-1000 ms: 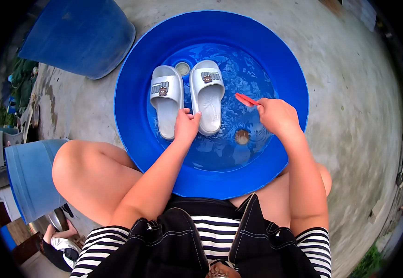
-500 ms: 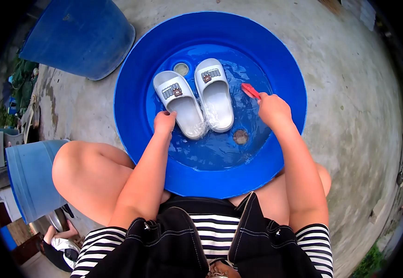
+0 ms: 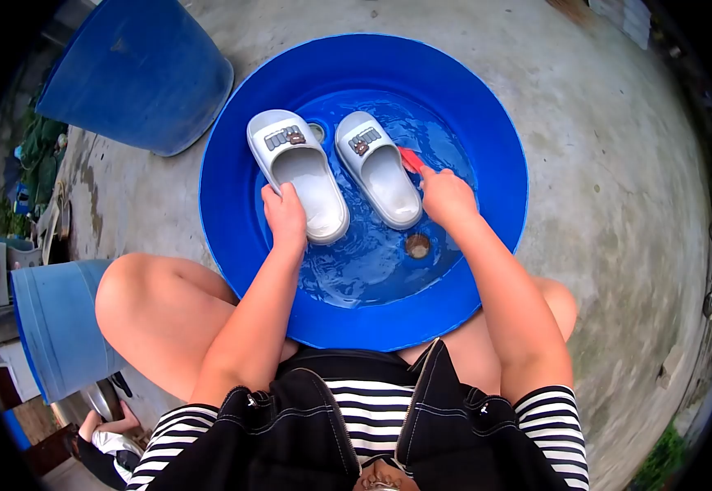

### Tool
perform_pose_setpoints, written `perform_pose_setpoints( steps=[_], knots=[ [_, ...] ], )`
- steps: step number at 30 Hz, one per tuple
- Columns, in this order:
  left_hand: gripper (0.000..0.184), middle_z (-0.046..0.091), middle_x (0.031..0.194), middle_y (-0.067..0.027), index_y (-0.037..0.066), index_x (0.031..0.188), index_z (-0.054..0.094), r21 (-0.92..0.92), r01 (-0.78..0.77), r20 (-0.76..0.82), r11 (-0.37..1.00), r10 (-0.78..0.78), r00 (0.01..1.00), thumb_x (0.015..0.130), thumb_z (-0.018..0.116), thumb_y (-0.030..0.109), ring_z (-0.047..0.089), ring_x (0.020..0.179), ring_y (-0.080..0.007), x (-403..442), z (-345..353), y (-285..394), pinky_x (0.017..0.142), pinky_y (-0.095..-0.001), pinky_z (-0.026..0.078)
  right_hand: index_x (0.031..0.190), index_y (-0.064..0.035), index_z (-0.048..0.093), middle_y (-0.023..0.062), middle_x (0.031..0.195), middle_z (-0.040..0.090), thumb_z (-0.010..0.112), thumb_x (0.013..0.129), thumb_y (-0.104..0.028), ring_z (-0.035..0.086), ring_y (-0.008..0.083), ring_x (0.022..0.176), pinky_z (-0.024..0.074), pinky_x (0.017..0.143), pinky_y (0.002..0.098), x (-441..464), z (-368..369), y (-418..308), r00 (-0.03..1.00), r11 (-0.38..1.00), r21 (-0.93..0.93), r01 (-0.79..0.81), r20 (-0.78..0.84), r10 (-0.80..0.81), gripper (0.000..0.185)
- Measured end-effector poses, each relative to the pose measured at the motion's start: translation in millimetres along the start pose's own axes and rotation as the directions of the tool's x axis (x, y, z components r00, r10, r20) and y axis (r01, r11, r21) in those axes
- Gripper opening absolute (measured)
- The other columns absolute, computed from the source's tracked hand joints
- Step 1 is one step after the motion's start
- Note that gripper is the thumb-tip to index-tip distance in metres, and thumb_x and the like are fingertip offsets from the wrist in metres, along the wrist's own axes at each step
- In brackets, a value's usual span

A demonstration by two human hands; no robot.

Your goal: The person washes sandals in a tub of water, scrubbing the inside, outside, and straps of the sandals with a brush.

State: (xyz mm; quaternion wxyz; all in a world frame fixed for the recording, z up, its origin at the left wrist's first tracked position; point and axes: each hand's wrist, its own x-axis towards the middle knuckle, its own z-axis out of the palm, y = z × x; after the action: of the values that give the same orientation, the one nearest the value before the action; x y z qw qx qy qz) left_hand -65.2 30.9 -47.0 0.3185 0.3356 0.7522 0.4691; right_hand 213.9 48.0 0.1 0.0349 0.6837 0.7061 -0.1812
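Observation:
Two pale grey slippers with a cartoon patch on the strap are in a round blue tub (image 3: 233,221) of shallow water. My left hand (image 3: 285,217) grips the left slipper (image 3: 313,192) by its outer side, thumb over the footbed. Beside it, angled the same way, the right slipper (image 3: 393,188) sits in the water. My right hand (image 3: 449,199) is closed round the handle of a red brush (image 3: 410,160), whose head is close to the right slipper's outer edge. Its bristles are hidden from me.
A big blue barrel (image 3: 143,74) stands at the upper left, and a lighter blue bucket (image 3: 65,323) by my left knee. Concrete floor (image 3: 601,204) surrounds the tub. Another person (image 3: 110,442) is at the lower left. Round pale discs show on the tub's bottom.
My left hand has taken firmer hold of the left slipper and moved it left, apart from the right one. My right hand has brought the brush leftward to the right slipper.

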Motion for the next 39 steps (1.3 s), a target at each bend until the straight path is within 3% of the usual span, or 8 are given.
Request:
perform_pose_setpoints(
  steps=[5,9,15,17,19,25,26,39],
  knots=[
    [0.044,0.067,0.114,-0.0206,-0.008,0.127,0.054,-0.205,-0.124,0.149,0.971,0.156,0.976,0.1,0.05,0.027,0.066,0.1,-0.026,-21,-6,68,0.09,-0.0376,0.052,0.131,-0.0123,0.068,0.0204,0.108,0.074,0.054,0.1,-0.02,0.069,0.0367,0.105,0.0545,0.089,0.05,-34,-12,-25,0.964,0.97,0.168,0.175,0.173,-0.204,0.034],
    [0.048,0.067,0.112,-0.0183,-0.007,0.131,0.053,-0.136,0.235,0.599,0.962,-0.11,0.793,0.102,0.062,0.03,0.068,0.096,-0.0226,-49,1,88,0.084,-0.0356,0.056,0.124,-0.0152,0.072,0.0153,0.116,0.074,0.055,0.093,-0.012,0.07,0.0336,0.111,0.0568,0.09,0.0464,-48,-31,-35,0.93,0.978,0.144,0.154,0.312,-0.193,0.036],
    [0.049,0.066,0.116,-0.0257,-0.013,0.132,0.05,0.137,0.538,0.719,0.831,-0.458,0.524,0.096,0.061,0.019,0.071,0.1,-0.033,-61,19,17,0.083,-0.0444,0.06,0.117,-0.0119,0.074,0.0165,0.115,0.074,0.052,0.095,-0.013,0.07,0.0347,0.11,0.0575,0.089,0.0462,-23,-37,19,0.988,0.983,-0.126,-0.132,0.062,0.141,0.032],
    [0.052,0.066,0.118,-0.0273,-0.014,0.133,0.049,0.161,0.535,0.653,0.829,-0.496,0.572,0.095,0.061,0.019,0.071,0.1,-0.0342,-64,25,7,0.083,-0.0452,0.059,0.115,-0.0108,0.075,0.0169,0.114,0.074,0.052,0.095,-0.014,0.07,0.0353,0.109,0.0574,0.089,0.0464,-17,-32,26,0.98,0.966,-0.169,-0.197,-0.049,0.191,0.031],
    [0.055,0.064,0.122,-0.0293,-0.016,0.134,0.048,0.17,0.485,0.662,0.858,-0.464,0.589,0.094,0.06,0.019,0.07,0.104,-0.036,-56,34,-7,0.086,-0.0452,0.058,0.109,-0.0091,0.077,0.017,0.111,0.074,0.051,0.098,-0.016,0.071,0.0358,0.107,0.0571,0.089,0.0472,-26,-58,11,0.959,0.989,-0.129,-0.066,0.266,0.099,0.029],
    [0.044,0.067,0.113,-0.0283,-0.017,0.125,0.053,0.121,0.414,0.568,0.902,-0.404,0.717,0.096,0.06,0.015,0.073,0.091,-0.0356,-40,48,-10,0.076,-0.0457,0.062,0.097,-0.0069,0.075,0.0158,0.084,0.074,0.053,0.098,-0.017,0.072,0.0379,0.081,0.0568,0.075,0.0497,-101,-128,-23,0.99,0.998,0.002,0.063,-0.128,-0.062,0.024],
    [0.061,0.06,0.129,-0.0331,-0.019,0.135,0.046,0.151,0.409,0.596,0.9,-0.413,0.688,0.093,0.064,0.021,0.067,0.111,-0.0373,-40,46,-3,0.091,-0.0429,0.055,0.097,-0.0055,0.073,0.0165,0.081,0.073,0.054,0.097,-0.014,0.072,0.0371,0.077,0.0574,0.072,0.0485,-115,-130,-28,0.984,0.988,0.004,0.156,-0.084,-0.155,0.021],
    [0.055,0.063,0.121,-0.0391,-0.017,0.124,0.049,0.349,0.081,0.475,0.933,-0.251,0.844,0.092,0.063,0.025,0.065,0.115,-0.0483,-58,35,36,0.099,-0.0491,0.051,0.102,0.0096,0.066,0.0191,0.085,0.075,0.065,0.084,-0.009,0.077,0.0293,0.077,0.0618,0.06,0.04,-105,-45,-79,0.934,0.928,-0.178,0.326,0.214,-0.287,0.026]
  ],
)
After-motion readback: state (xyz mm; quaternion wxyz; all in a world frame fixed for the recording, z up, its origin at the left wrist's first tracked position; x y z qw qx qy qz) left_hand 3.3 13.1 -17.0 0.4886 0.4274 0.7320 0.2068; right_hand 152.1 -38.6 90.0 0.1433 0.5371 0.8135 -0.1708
